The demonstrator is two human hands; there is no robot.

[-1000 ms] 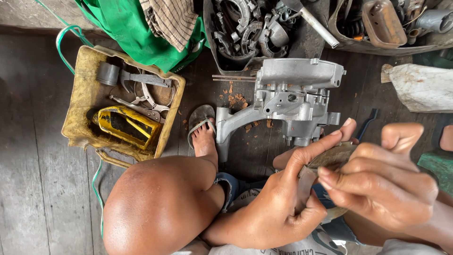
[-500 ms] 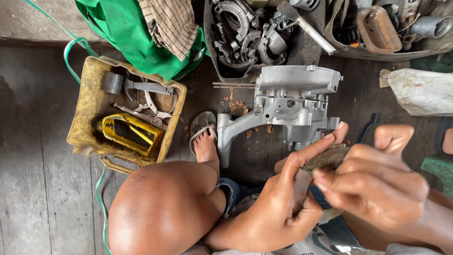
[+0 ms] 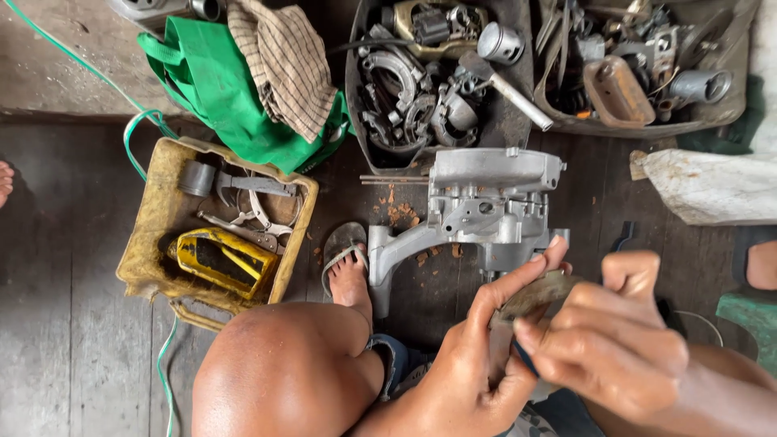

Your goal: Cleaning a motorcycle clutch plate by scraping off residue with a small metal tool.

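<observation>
My left hand (image 3: pixel 477 364) holds a small flat brownish piece (image 3: pixel 536 293) between thumb and fingers, close to my lap. My right hand (image 3: pixel 611 344) is closed on a thin dark tool (image 3: pixel 524 358) whose tip rests against that piece. Just beyond both hands a silver metal engine casing (image 3: pixel 486 206) lies on the dark plank floor (image 3: pixel 65 307). My bare knee (image 3: pixel 283 372) and sandalled foot (image 3: pixel 346 267) are to the left of the hands.
A yellow crate (image 3: pixel 150 243) of tools sits on the left, with a green bag (image 3: pixel 218 89) and checked cloth (image 3: pixel 283 65) behind it. Two dark trays (image 3: pixel 360 121) of metal parts stand at the back. A white sack (image 3: pixel 712 186) lies at the right.
Both hands stay together on the small piece with only slight finger shifts. The view has tilted a little, so the casing and crate sit lower in frame.
</observation>
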